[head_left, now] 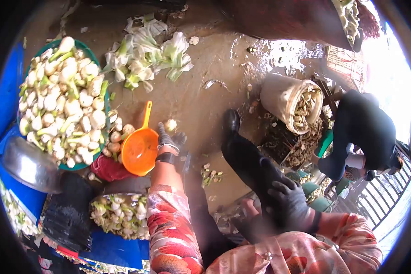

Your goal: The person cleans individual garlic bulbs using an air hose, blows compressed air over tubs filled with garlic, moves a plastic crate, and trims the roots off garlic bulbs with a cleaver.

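Observation:
My left hand (170, 140), in a dark glove, reaches forward with its fingers apart, nothing visible in it. Just beyond its fingertips a white bulb (170, 125) lies on the wet brown ground. Close on its left side is an orange strainer (140, 150) with its handle pointing away. Gloved too, my right hand (290, 198) rests with spread fingers on my dark-clad leg, near the knee, and holds nothing visible. A green-rimmed tub (106, 116) at the left is heaped with white bulbs (71, 107).
Pale leaves (146, 52) lie at the top. A whitish bucket (283, 101) of scraps leans at the right, beside a person in dark clothes (365, 132). A metal bowl (29, 164) and a basket of bulbs (118, 217) are at lower left.

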Motion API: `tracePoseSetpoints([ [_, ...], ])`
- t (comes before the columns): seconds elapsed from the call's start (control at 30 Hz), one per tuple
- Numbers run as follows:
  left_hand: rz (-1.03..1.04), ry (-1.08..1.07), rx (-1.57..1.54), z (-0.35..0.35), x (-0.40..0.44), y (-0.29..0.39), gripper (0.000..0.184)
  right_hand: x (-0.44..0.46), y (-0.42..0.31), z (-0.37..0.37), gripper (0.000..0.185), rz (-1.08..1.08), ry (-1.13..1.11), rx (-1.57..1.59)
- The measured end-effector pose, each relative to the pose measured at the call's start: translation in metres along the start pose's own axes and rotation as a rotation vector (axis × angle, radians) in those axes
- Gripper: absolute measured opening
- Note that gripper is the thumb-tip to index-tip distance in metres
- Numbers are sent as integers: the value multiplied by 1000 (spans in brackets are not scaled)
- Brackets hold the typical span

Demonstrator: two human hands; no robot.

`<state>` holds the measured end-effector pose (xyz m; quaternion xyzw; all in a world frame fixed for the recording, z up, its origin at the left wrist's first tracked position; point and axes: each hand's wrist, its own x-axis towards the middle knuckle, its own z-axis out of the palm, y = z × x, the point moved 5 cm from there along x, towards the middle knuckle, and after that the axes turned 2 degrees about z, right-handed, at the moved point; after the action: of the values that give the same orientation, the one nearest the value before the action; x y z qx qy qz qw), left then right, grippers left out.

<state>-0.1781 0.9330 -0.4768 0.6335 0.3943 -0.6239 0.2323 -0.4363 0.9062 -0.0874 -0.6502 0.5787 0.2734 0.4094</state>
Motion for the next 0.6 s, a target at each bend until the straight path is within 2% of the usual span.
tracePoseSetpoints([
  [0.07,114,36,110,7,71,7,56,12,34,10,49,-73,55,13],
  [0.1,136,14,117,10,75,11,47,11,36,2,48,-149,112,-11],
  [0.13,152,1,129,9,71,7,38,9,40,-2,48,-139,98,-1],
  [0.17,149,17,146,4,58,-3,38,8,40,-6,39,-137,112,19],
  [0.23,445,-219,184,39,-23,-3,26,9,32,-24,24,-127,132,34],
  [0.3,490,-462,273,63,-120,-17,33,-3,39,-20,17,-178,193,69],
  [0.33,506,-558,318,69,-162,-28,38,-7,50,-10,18,-169,186,198],
  [0.37,509,-561,340,78,-212,-38,38,-11,60,-6,19,-160,177,328],
  [0.43,566,-817,384,108,-316,-58,46,-2,62,-39,24,-226,306,782],
  [0.47,578,-825,404,113,-343,-68,46,-3,55,-80,25,-210,365,847],
  [0.5,792,-849,646,117,-372,-73,49,-14,45,-119,27,-186,430,924],
  [0.6,898,-831,876,140,-451,-103,61,-42,45,-188,28,-157,524,1106],
])
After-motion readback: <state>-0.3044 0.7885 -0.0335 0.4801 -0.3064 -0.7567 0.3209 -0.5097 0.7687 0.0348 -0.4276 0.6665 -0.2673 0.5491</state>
